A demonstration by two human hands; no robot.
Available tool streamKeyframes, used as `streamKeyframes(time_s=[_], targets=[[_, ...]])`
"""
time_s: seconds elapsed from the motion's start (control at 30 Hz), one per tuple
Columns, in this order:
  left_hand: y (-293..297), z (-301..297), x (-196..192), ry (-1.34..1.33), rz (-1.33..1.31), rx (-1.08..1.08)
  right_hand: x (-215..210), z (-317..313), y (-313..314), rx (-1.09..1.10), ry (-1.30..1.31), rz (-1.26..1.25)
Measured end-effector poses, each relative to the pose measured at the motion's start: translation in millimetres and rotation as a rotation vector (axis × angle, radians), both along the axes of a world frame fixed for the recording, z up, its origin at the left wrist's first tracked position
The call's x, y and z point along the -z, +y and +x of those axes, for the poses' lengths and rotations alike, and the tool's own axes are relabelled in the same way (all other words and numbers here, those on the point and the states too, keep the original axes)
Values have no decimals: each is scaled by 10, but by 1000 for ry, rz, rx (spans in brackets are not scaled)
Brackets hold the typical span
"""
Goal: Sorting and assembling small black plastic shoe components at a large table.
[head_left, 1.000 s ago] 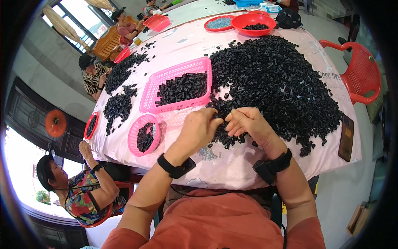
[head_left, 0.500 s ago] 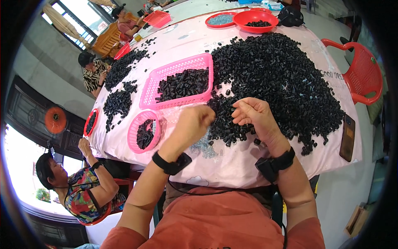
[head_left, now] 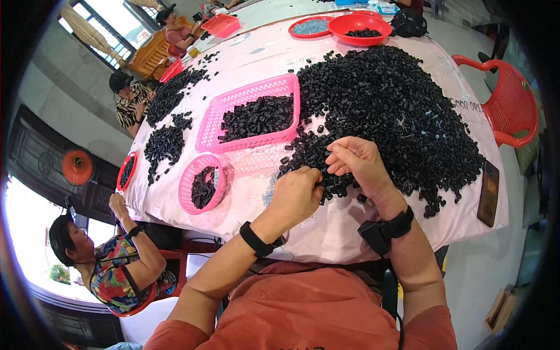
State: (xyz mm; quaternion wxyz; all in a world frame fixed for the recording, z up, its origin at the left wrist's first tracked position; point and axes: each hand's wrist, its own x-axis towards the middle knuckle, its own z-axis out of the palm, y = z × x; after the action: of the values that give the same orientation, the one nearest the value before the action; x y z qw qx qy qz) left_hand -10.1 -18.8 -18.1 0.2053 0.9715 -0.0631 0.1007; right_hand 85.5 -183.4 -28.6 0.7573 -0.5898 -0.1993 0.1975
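Observation:
A large heap of small black plastic pieces (head_left: 385, 99) spreads over the table in front of me. My left hand (head_left: 296, 191) is at the heap's near left edge, fingers curled and pinched together. Close beside it, a little farther off, my right hand (head_left: 357, 162) is over the heap with thumb and fingers pressed together. Whatever either hand holds is hidden or too small to make out. Partly behind my left hand lies a small scatter of silvery-clear bits (head_left: 270, 189). A pink rectangular basket (head_left: 245, 146) with black pieces in it stands beyond the left hand.
A round pink basket (head_left: 185, 185) of black parts is at the left. Red bowls (head_left: 361, 42) stand at the far side, and a phone (head_left: 489, 193) lies at the right edge by a red chair (head_left: 512, 99). Other people (head_left: 131, 256) sit along the left side.
My left hand has come toward me and to the right from beside the rectangular basket, and is now closer to my right hand. The right hand has barely moved.

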Motion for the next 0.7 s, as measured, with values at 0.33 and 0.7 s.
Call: streamKeyframes(time_s=[0.33, 0.7], targets=[[30, -1, -186, 26, -305, -102, 101, -33, 50, -35, -205, -81], [-4, 8, -226, -95, -356, -49, 67, -57, 37, -156, -129, -4]])
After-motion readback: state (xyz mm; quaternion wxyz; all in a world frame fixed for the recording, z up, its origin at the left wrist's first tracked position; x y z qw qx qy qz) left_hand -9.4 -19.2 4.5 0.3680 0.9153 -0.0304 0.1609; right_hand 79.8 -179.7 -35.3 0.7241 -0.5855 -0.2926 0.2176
